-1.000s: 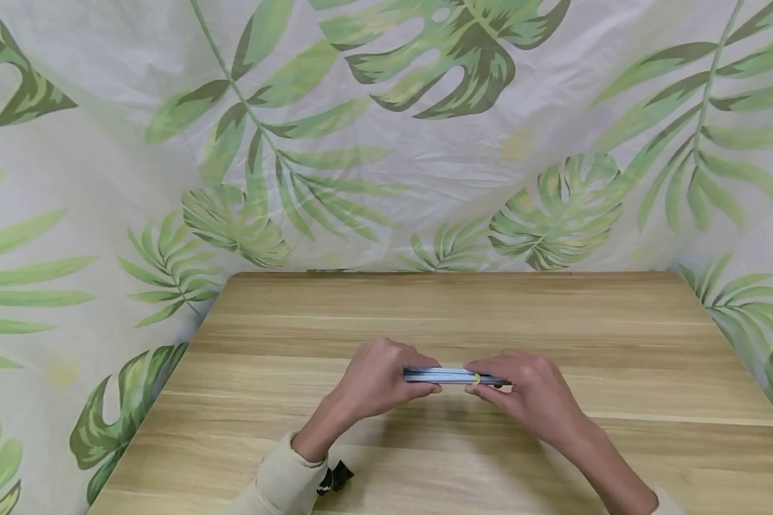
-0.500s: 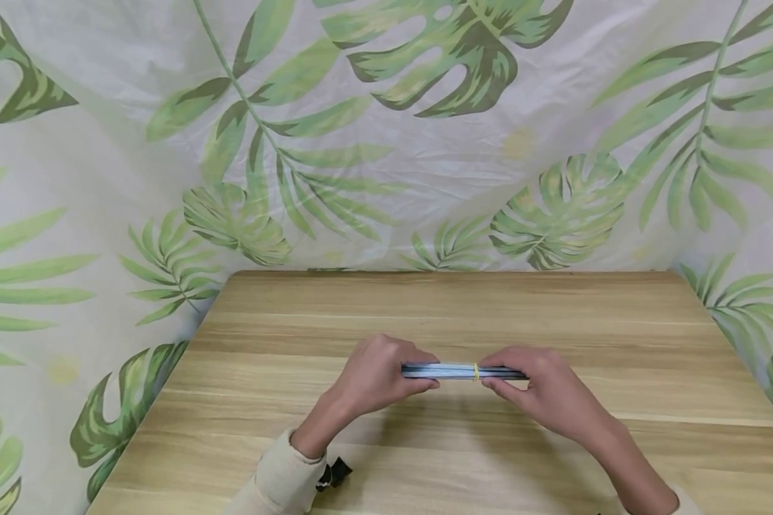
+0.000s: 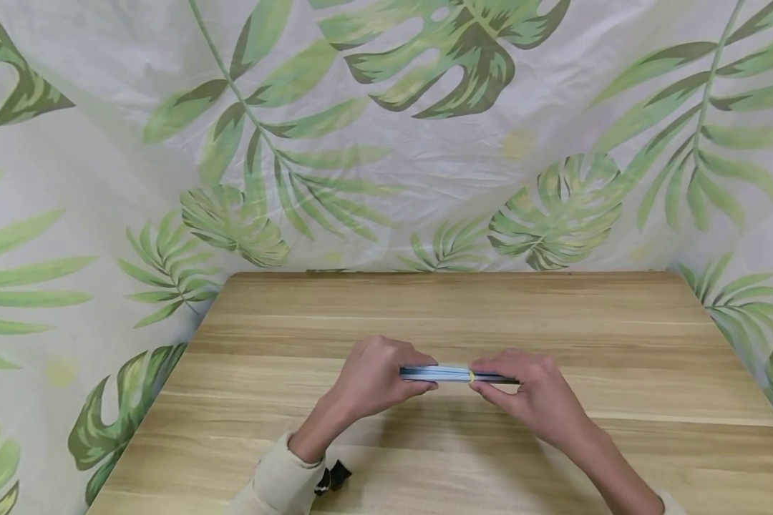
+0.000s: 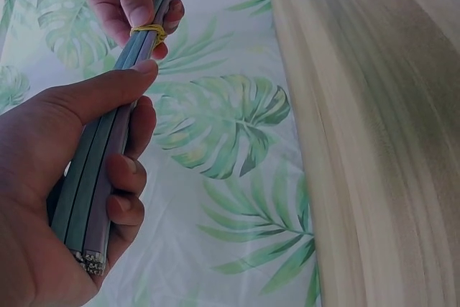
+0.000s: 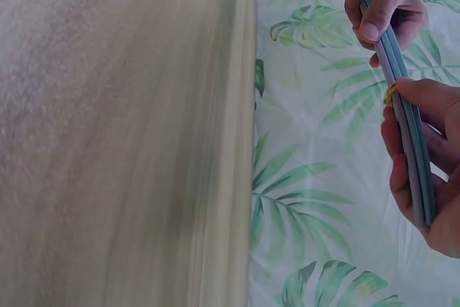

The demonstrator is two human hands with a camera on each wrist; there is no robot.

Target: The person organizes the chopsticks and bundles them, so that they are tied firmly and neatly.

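Note:
A bundle of grey-blue pencils (image 3: 447,373) is held level above the wooden table (image 3: 464,315), one end in each hand. My left hand (image 3: 376,375) grips the left end, thumb along the top (image 4: 108,91), fingers curled under the bundle (image 4: 93,185). My right hand (image 3: 528,397) pinches the right end. A yellow rubber band (image 3: 471,375) circles the bundle beside the right thumb, seen as the band (image 4: 147,31) in the left wrist view and the band (image 5: 390,93) in the right wrist view over the pencils (image 5: 410,134).
A leaf-print cloth (image 3: 386,143) hangs behind and around the table. A small black clip-like thing (image 3: 335,476) sits by my left cuff near the table's front edge.
The right hand slid right along the bundle half a second ago, then came back a little left. The yellow band stays near the right thumb. The left hand barely moved.

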